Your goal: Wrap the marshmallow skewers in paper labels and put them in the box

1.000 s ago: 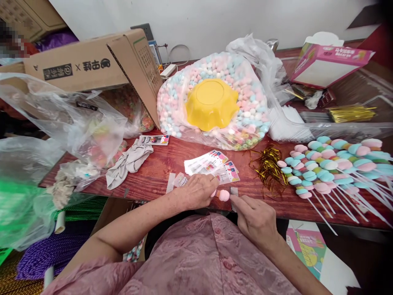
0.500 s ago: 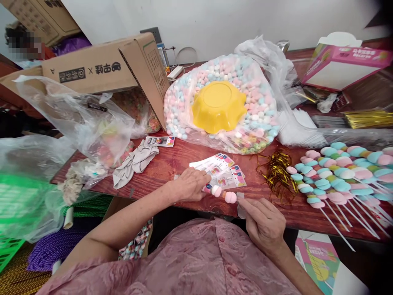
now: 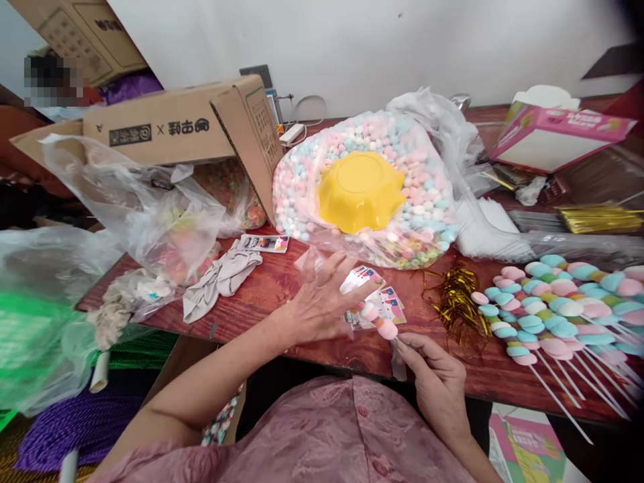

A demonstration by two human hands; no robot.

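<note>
My right hand (image 3: 437,381) pinches the stick of a marshmallow skewer (image 3: 382,323) near the front edge of the red-brown table (image 3: 282,282); pink pieces show at its tip. A bit of clear wrap hangs below the fingers. My left hand (image 3: 322,302) hovers just left of the skewer's tip with fingers spread, above a stack of printed cards (image 3: 375,295). It holds nothing I can see.
A big clear bag of pastel marshmallows (image 3: 422,208) with a yellow bowl (image 3: 361,190) on it lies behind. Finished skewers (image 3: 548,302) are piled at the right beside gold twist ties (image 3: 453,302). A cardboard box (image 3: 176,127), plastic bags (image 3: 151,215) and grey gloves (image 3: 221,275) sit left.
My left hand has let go of the skewer's tip and spread its fingers open. The skewer, still in my right hand, has come out to the right. The camera tilted down slightly.
</note>
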